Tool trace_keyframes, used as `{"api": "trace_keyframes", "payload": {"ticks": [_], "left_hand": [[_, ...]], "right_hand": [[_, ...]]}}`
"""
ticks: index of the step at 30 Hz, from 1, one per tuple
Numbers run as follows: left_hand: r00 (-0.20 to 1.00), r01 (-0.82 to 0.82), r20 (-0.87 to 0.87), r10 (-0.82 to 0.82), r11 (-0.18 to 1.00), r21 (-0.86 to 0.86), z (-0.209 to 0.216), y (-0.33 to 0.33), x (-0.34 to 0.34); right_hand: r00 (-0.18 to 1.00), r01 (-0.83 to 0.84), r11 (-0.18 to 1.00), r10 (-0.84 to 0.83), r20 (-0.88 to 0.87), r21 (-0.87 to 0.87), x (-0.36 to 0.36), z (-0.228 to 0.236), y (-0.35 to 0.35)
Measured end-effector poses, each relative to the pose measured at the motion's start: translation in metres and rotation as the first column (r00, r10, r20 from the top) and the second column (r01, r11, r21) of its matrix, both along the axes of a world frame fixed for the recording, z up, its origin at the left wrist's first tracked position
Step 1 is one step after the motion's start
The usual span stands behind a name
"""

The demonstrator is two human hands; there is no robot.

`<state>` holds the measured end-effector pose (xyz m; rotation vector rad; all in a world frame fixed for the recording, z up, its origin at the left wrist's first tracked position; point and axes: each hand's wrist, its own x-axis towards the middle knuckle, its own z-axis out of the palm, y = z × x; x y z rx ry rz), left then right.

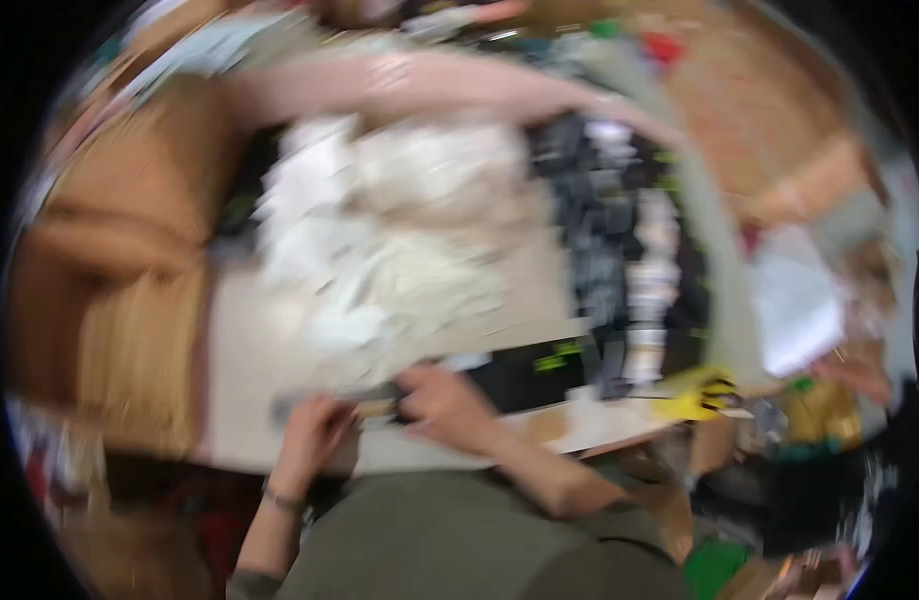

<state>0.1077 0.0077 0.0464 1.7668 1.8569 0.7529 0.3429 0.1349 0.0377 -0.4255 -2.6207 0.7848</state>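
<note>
The whole view is smeared by motion. At the near edge of the table, my left hand (318,432) has its fingers bent together at the end of a small tan and dark piece (377,409), whose kind I cannot make out. My right hand (448,408) is at the other end of that piece, its fingers curled in around the dark part. Just right of my right hand lies a flat black package (510,385) with bright green marks. Beyond my hands spreads a heap of white, crumpled bags or cloths (420,280).
An open cardboard box (140,350) stands at the left. Stacked dark and white packets (605,250) line the table's right side. Yellow-handled scissors or a similar tool (705,398) lie at the right corner. A white sheet (795,300) and a large carton (750,120) are farther right.
</note>
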Motion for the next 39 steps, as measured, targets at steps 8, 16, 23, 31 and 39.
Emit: {"api": "trace_keyframes", "payload": {"ticks": [8, 16, 23, 31, 39], "left_hand": [[0.948, -0.207, -0.226, 0.222, 0.974, 0.088, 0.007, -0.005, -0.005], [0.817, 0.086, 0.576, 0.038, 0.979, -0.186, -0.042, 0.038, 0.018], [0.692, 0.119, 0.714, 0.108, 0.958, -0.26, -0.016, 0.026, 0.015], [0.894, -0.005, 0.445, 0.054, 0.994, -0.111, -0.017, 0.007, -0.003], [0.86, 0.092, -0.509, 0.014, 0.979, 0.182, 0.006, -0.018, -0.018]], "right_hand": [[0.987, 0.137, 0.975, -0.119, -0.111, 0.174, -0.034, -0.058, -0.015], [0.993, 0.111, 0.985, -0.104, -0.056, 0.131, -0.039, -0.052, -0.007], [0.984, 0.111, 0.979, -0.085, -0.155, 0.169, -0.04, -0.044, -0.015], [0.987, 0.064, 0.982, -0.035, -0.159, 0.177, -0.046, -0.043, -0.022], [0.988, -0.063, 0.965, 0.096, -0.119, 0.255, -0.059, -0.046, -0.022]]}}
